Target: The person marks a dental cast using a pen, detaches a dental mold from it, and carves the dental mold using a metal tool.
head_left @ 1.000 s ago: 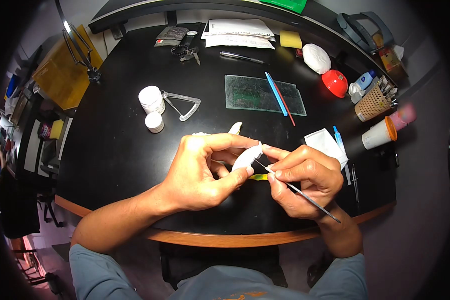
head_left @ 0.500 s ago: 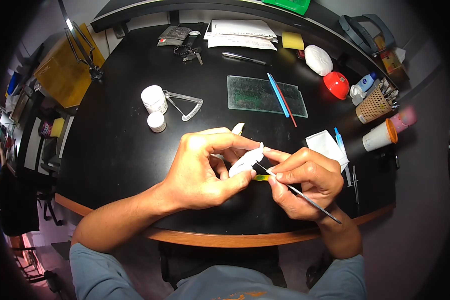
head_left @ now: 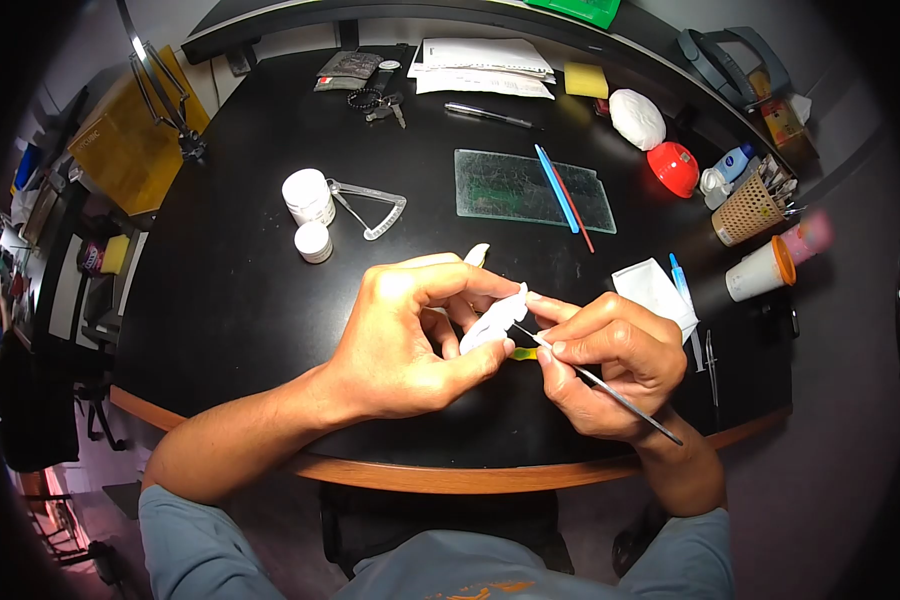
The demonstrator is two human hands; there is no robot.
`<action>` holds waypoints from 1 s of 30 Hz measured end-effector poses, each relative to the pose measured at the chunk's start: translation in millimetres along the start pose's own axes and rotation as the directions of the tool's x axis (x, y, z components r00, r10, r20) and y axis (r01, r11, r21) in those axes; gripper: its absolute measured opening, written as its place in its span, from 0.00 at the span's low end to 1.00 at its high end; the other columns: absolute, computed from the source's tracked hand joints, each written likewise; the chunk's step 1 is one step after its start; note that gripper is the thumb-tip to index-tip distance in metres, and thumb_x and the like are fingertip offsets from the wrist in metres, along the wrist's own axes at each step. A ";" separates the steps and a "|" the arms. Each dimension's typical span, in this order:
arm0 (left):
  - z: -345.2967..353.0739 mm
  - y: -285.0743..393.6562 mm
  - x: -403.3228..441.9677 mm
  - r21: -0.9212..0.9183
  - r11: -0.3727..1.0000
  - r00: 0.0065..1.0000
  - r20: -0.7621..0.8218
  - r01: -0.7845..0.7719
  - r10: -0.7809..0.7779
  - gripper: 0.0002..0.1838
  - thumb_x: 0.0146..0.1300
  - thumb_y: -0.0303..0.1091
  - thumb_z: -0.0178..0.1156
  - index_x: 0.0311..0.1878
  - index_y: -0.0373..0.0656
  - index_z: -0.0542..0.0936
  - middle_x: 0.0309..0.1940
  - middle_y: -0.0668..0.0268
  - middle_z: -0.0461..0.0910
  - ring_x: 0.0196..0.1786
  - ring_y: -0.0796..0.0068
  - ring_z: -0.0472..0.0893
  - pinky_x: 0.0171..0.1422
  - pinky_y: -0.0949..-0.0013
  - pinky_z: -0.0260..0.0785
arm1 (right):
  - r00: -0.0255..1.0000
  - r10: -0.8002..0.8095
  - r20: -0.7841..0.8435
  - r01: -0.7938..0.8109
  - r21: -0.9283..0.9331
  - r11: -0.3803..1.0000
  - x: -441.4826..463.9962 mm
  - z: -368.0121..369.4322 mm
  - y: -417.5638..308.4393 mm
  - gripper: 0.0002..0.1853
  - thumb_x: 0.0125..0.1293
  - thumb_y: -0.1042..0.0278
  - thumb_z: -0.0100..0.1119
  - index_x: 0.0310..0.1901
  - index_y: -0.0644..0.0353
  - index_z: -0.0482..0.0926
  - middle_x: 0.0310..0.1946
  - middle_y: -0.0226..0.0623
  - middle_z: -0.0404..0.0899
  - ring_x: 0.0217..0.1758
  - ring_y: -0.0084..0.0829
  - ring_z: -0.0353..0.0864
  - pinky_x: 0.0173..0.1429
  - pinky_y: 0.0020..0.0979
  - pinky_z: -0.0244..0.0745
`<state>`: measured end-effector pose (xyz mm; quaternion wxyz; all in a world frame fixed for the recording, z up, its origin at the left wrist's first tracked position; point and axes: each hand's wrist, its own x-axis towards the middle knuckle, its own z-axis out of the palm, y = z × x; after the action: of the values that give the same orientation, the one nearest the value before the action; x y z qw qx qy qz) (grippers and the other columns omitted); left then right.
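Between the thumb and fingers of my left hand (head_left: pixel 400 335) is a small, lumpy white plaster-like piece (head_left: pixel 492 320). My right hand (head_left: pixel 615 365) grips a slim metal carving tool (head_left: pixel 625 402) like a pen, its thin tip against or very close to the white piece's right side. The right fingertips sit right beside the piece; whether they touch it is unclear. Below the tool tip, a yellow-green item (head_left: pixel 523 354) shows partly between the hands. Behind the left fingers a pale, curved object (head_left: pixel 478 254) pokes out, mostly hidden.
White jars (head_left: pixel 309 198) and a metal caliper (head_left: pixel 375 212) stand left of centre. A glass slab (head_left: pixel 500 190) bears a blue stick (head_left: pixel 556 188) and a red one. On the right are a white paper (head_left: pixel 652 292), tweezers (head_left: pixel 711 368), an orange-rimmed cup (head_left: pixel 755 275) and a red dome (head_left: pixel 673 170).
Almost nothing differs. The white piece and the tool have shifted very slightly; both hands keep the same hold.
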<state>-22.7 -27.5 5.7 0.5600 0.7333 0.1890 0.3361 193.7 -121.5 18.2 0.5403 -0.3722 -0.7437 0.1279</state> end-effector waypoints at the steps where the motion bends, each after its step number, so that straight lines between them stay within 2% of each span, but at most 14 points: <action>1: 0.0 -0.1 -0.4 0.005 1.000 1.000 0.004 -0.004 0.004 0.22 0.62 0.21 0.77 0.60 0.30 0.87 0.44 0.60 0.86 0.40 0.80 0.88 0.36 0.79 0.78 | 1.000 0.004 -0.004 -0.004 0.000 1.000 0.0 0.1 -0.5 0.09 0.53 0.91 0.69 0.34 0.68 0.84 0.31 0.43 0.87 0.31 0.30 0.89 0.64 0.51 0.92; 12: -0.3 1.1 -0.2 0.011 1.000 1.000 0.011 0.005 -0.005 0.21 0.62 0.21 0.77 0.59 0.30 0.87 0.43 0.61 0.86 0.38 0.80 0.89 0.37 0.79 0.79 | 1.000 -0.003 -0.003 0.003 0.010 1.000 -0.2 -0.7 -0.2 0.09 0.53 0.91 0.69 0.34 0.68 0.84 0.29 0.41 0.85 0.30 0.29 0.89 0.61 0.50 0.93; 30: -2.2 -1.0 0.3 0.067 0.993 0.995 0.003 -0.099 0.099 0.23 0.59 0.19 0.78 0.59 0.32 0.88 0.45 0.60 0.85 0.40 0.81 0.87 0.35 0.79 0.78 | 0.999 -0.033 -0.033 0.034 0.013 0.999 -0.2 -1.9 -0.5 0.10 0.53 0.91 0.70 0.36 0.68 0.84 0.30 0.42 0.85 0.31 0.29 0.90 0.59 0.49 0.94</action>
<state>-23.9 -25.4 5.2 0.5178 0.7601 0.1634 0.3569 195.2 -122.4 19.1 0.5572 -0.3581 -0.7399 0.1178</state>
